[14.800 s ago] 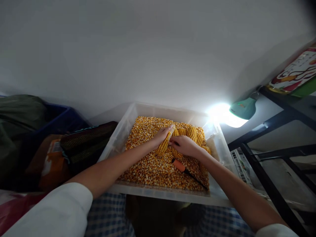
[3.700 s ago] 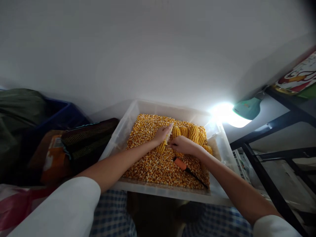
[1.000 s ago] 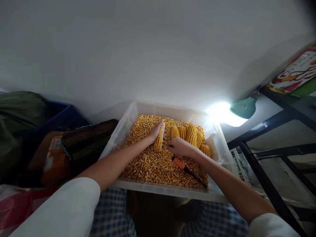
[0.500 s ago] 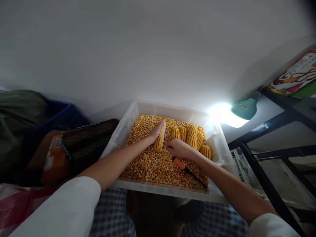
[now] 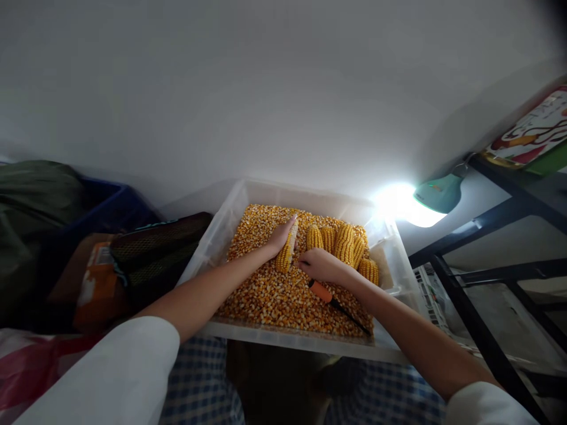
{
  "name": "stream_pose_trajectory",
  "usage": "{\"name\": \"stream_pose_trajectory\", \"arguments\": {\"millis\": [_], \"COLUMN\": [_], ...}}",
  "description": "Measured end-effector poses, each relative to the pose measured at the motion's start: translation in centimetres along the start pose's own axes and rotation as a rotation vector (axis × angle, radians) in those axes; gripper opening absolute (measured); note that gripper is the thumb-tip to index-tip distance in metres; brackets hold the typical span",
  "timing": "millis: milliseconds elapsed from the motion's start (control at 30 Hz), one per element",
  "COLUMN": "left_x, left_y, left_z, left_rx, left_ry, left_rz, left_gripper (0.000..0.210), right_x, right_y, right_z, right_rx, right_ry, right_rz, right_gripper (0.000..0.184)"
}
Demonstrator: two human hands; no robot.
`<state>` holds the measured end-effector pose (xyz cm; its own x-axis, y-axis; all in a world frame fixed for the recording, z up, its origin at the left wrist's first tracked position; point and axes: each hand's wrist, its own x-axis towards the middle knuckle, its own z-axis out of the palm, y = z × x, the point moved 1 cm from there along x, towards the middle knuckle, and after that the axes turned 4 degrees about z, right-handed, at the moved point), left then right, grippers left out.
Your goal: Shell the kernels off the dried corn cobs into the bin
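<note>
My left hand is wrapped along the left side of an ear of corn, which stands tilted over the loose kernels. Some rows on that ear look pale, as if kernels are gone there. Close to the ear's lower right side is my right hand, its fingers curled together; what they pinch, if anything, is too small to make out. Below the right hand lies a tool with an orange handle and a long dark shaft. Several whole ears of corn rest to the right of my hands.
A translucent plastic bin holds the corn, across blue-checked legs. A lit lamp hangs at the right from a black metal rack. Left of the bin are a dark mesh bag, a blue crate and an orange box.
Almost nothing differs. Both hands keep their places at the ear of corn, and the view has shifted very slightly.
</note>
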<state>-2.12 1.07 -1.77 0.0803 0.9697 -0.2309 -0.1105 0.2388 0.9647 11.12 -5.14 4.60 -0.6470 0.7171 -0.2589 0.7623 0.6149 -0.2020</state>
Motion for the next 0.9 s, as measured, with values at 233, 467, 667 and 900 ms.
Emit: {"name": "stream_pose_trajectory", "arguments": {"millis": [233, 467, 667, 900], "left_x": [-0.74, -0.57, -0.78, -0.82], "left_y": [0.48, -0.35, -0.42, -0.12], "left_z": [0.54, 0.78, 0.88, 0.85], "left_rx": [0.021, 0.030, 0.049, 0.033], "left_ry": [0.031, -0.004, -0.051, -0.044], "left_rz": [0.020, 0.066, 0.082, 0.053], "left_gripper": [0.051, 0.052, 0.052, 0.051], "right_x": [-0.09, -0.07, -0.13, -0.07], "right_y": [0.26, 0.11, -0.05, 0.09], "right_z": [0.38, 0.41, 0.34, 0.47], "right_rx": [0.035, 0.050, 0.096, 0.097], "right_ry": [-0.033, -0.022, -0.026, -0.021], "right_rz": [0.010, -0.006, -0.028, -0.018], "right_gripper": [0.035, 0.029, 0.027, 0.029]}}
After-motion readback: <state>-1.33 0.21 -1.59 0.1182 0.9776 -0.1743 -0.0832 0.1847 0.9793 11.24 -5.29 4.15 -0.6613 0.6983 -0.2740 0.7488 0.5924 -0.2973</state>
